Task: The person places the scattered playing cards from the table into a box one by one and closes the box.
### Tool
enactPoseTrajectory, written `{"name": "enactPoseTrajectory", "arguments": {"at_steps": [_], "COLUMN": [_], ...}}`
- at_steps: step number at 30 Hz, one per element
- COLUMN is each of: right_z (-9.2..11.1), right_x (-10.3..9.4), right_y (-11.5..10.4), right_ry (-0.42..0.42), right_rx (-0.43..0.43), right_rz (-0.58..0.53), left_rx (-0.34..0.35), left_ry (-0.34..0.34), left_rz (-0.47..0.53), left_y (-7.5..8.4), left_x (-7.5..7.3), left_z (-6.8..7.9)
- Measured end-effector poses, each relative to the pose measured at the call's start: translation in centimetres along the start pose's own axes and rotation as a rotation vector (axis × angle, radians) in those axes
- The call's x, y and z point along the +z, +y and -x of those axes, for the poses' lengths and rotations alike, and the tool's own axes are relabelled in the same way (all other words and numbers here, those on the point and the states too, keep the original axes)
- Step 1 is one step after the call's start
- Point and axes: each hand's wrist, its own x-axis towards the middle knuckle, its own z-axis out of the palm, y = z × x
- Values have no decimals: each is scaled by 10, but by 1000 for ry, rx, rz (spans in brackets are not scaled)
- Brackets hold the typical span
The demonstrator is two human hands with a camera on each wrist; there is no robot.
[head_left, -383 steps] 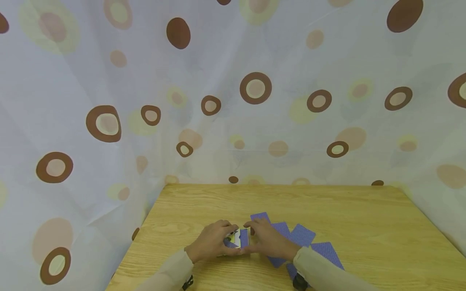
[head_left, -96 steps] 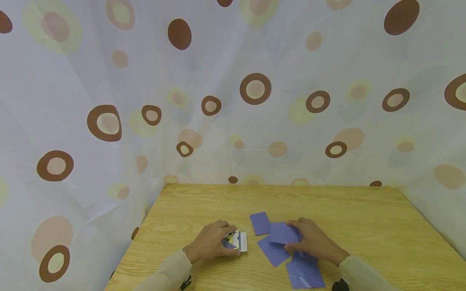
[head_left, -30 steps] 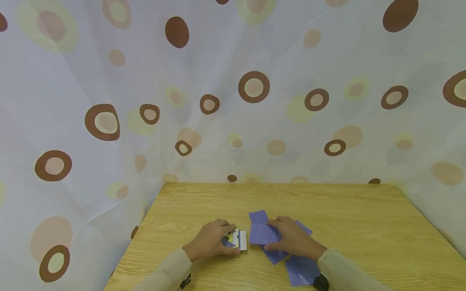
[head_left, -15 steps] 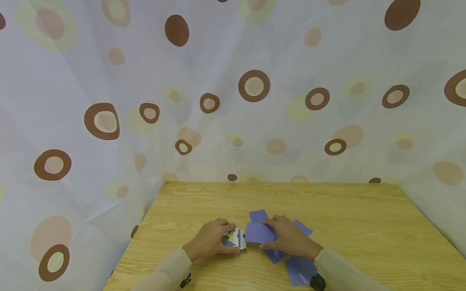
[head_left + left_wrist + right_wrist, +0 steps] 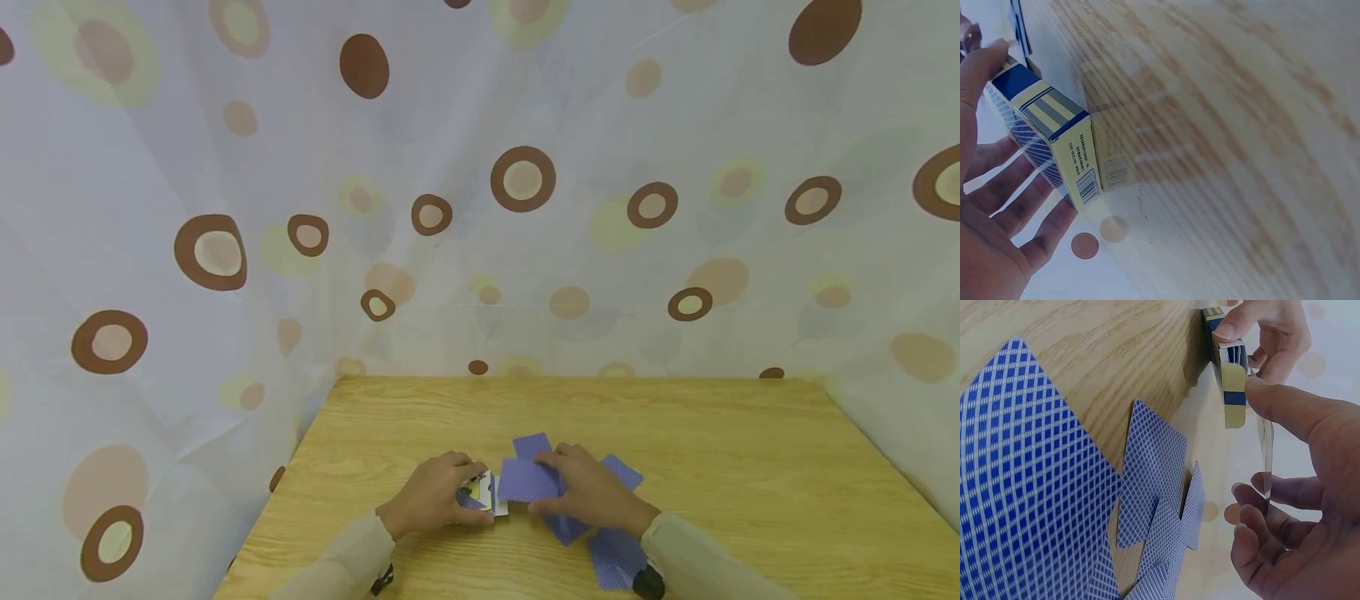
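My left hand point(image 5: 431, 498) grips a playing-card box point(image 5: 480, 493) on its side, thumb on one edge and fingers along the other. In the left wrist view the box point(image 5: 1072, 140) shows blue-and-cream stripes and a barcode end. The box's open end faces right, its pale flap point(image 5: 502, 507) sticking out; cards show inside it in the right wrist view. My right hand point(image 5: 588, 493) pinches a blue-backed playing card point(image 5: 521, 481) between thumb and fingers, its left edge overlapping the flap. Seen edge-on, that card point(image 5: 1265, 450) is upright close beside the flap.
Several blue-backed cards lie face down on the wooden table point(image 5: 712, 450), partly overlapping: one card point(image 5: 532, 445) behind the held one, another card point(image 5: 626, 472) beyond my right hand, and one card point(image 5: 611, 558) near my right wrist. A dotted curtain point(image 5: 570, 250) hangs behind and beside the table.
Earlier both hands met at the box. Then the right hand reached the cards on the right; since, it has carried one card left to the box. The left hand has stayed put.
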Motion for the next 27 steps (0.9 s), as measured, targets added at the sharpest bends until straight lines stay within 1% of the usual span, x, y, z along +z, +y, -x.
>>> {"name": "enactPoseTrajectory", "arguments": {"at_steps": [6,10,18,27], "right_z": [0,-1,-4,-6], "right_x": [5,7,10,14], "right_y": [-2,-5,-8,-11], "right_ry": [-20,-23,-56,-71], "right_rx": [-7,-19,-32,-28], "right_rz": [-11,-16,24,27], "left_rx": [12,7,12,25], "left_ry": [10,5,6,11], "left_rz": [0,-5,-7,-14], "left_y": [-1,-1,-1,0], "left_x": [1,1,2,0], "left_z": [0,0,0,0]}}
